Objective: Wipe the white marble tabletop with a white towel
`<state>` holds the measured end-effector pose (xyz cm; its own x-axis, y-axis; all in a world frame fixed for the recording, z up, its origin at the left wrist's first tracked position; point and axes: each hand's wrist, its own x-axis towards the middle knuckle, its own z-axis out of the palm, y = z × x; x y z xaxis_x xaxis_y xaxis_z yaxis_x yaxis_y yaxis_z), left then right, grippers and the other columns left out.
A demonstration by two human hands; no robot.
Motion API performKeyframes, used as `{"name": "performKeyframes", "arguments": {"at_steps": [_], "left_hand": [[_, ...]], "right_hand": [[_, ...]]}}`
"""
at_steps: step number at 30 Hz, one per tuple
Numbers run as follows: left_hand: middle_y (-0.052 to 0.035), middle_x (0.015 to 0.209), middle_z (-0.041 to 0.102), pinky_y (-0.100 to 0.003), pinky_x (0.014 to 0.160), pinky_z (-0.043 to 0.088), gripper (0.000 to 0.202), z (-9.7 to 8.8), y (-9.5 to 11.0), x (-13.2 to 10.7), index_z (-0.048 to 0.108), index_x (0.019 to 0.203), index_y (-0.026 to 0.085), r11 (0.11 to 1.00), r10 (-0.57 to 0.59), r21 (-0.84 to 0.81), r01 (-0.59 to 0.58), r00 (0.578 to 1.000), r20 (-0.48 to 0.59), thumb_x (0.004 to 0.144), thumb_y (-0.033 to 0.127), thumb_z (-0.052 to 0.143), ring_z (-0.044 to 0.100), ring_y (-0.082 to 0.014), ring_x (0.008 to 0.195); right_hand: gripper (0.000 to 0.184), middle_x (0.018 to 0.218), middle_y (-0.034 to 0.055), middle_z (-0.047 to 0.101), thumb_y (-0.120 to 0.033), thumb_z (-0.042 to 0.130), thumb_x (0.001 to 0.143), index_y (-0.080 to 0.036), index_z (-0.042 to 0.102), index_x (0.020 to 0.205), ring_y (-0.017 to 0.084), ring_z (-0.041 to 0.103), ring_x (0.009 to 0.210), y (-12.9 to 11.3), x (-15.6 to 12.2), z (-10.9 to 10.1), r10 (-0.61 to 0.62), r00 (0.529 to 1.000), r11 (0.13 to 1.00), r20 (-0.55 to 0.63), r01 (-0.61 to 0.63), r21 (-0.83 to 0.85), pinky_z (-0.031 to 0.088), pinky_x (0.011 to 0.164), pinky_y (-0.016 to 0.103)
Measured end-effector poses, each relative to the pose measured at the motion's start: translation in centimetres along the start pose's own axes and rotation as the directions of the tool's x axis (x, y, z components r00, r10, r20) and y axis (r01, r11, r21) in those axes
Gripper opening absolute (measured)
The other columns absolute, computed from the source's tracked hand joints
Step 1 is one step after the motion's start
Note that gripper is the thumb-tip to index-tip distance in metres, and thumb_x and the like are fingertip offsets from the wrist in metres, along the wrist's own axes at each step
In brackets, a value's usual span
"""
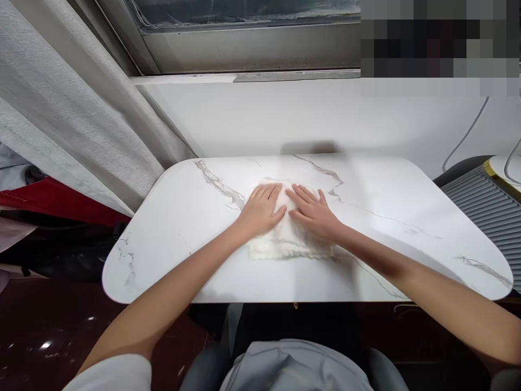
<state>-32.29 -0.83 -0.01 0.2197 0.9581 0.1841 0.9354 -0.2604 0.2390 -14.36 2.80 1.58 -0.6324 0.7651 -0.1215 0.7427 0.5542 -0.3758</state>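
Note:
A white cloth (291, 247) with a slightly wavy front edge lies spread on the white marble-patterned table (163, 233). On its left part my left hand (262, 209) rests flat, fingers stretched out toward the back. My right hand (311, 209) lies flat on the right part, its fingers apart and pointing forward and left. The two thumbs are close to each other without touching. Both palms cover much of the cloth, so its middle is partly hidden. Neither hand grips anything.
Behind the table rises a white wall (260, 111) below a window (248, 49). A grey curtain (93, 103) hangs at the left. Past the right edge stands a grey ribbed object (484, 201), with a white cable (466, 133) along the wall.

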Motion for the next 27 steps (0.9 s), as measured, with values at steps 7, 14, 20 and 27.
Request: {"name": "performKeyframes", "arguments": {"at_steps": [7,14,20,27], "left_hand": [[-0.0144,0.151,0.050,-0.052,0.125,0.016,0.046,-0.1,-2.0,7.2,0.050,0.137,0.012,0.968,-0.248,0.062,0.245,0.968,0.045,0.096,0.019,0.031,0.036,-0.0249,0.147],[-0.0125,0.146,0.055,-0.047,0.124,0.018,0.044,0.7,-5.1,11.1,0.054,0.134,0.014,0.963,-0.271,-0.029,0.270,0.959,-0.086,0.095,0.021,0.035,0.045,-0.0232,0.139],[-0.0137,0.145,0.056,-0.046,0.124,0.018,0.048,0.8,-6.8,12.9,0.053,0.137,0.010,0.964,-0.266,-0.026,0.265,0.959,-0.092,0.096,0.021,0.033,0.047,-0.0241,0.138],[-0.0106,0.148,0.055,-0.045,0.124,0.018,0.048,0.1,-10.0,11.7,0.052,0.139,0.014,0.963,-0.270,-0.024,0.269,0.957,-0.107,0.098,0.026,0.030,0.045,-0.0227,0.139]], "right_hand": [[0.055,0.162,0.0069,0.035,-0.029,0.027,0.098,-0.022,0.045,0.150,0.023,0.026,0.151,1.5,8.3,0.6,-0.018,0.962,0.999,-0.274,0.007,-0.041,0.010,0.122,0.059],[0.053,0.151,0.0134,0.048,-0.032,0.034,0.097,-0.017,0.049,0.145,0.027,0.035,0.143,2.5,13.5,-0.1,0.048,0.915,0.996,-0.400,-0.076,-0.055,0.019,0.120,0.052],[0.051,0.144,0.0141,0.053,-0.032,0.034,0.098,-0.017,0.050,0.143,0.029,0.039,0.138,2.7,15.9,-0.3,0.043,0.907,0.995,-0.419,-0.076,-0.063,0.021,0.118,0.052],[0.050,0.142,0.0150,0.054,-0.031,0.034,0.098,-0.016,0.052,0.142,0.029,0.041,0.136,0.5,17.6,0.6,0.018,0.899,0.998,-0.438,-0.044,-0.049,0.020,0.118,0.049]]}}
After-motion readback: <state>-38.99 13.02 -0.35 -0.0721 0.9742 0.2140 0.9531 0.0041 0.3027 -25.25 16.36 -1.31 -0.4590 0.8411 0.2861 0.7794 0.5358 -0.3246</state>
